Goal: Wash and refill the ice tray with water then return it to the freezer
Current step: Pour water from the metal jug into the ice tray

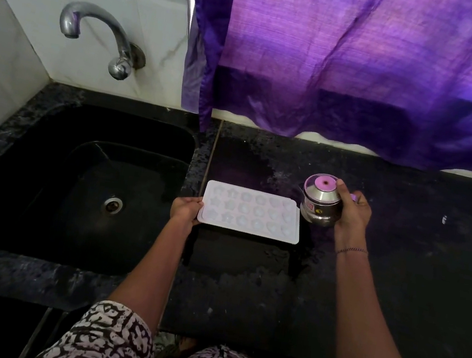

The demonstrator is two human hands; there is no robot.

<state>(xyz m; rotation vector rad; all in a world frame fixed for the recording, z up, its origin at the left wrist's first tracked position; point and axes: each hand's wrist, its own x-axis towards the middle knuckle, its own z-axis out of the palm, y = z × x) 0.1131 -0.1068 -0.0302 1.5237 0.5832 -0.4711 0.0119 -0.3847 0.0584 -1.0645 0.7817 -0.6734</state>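
A white ice tray (251, 213) with several star and round moulds lies flat on the dark counter (399, 262), just right of the sink. My left hand (185, 208) grips its left short edge. My right hand (353, 209) holds a small steel jug (318, 201) with a pink lid, upright beside the tray's right end. Whether the moulds hold water I cannot tell.
A black sink (76, 186) with a metal drain fills the left side, and a chrome tap (97, 35) sticks out of the tiled wall above it. A purple curtain (366, 60) hangs over the counter's back edge. Wet patches mark the counter around the tray.
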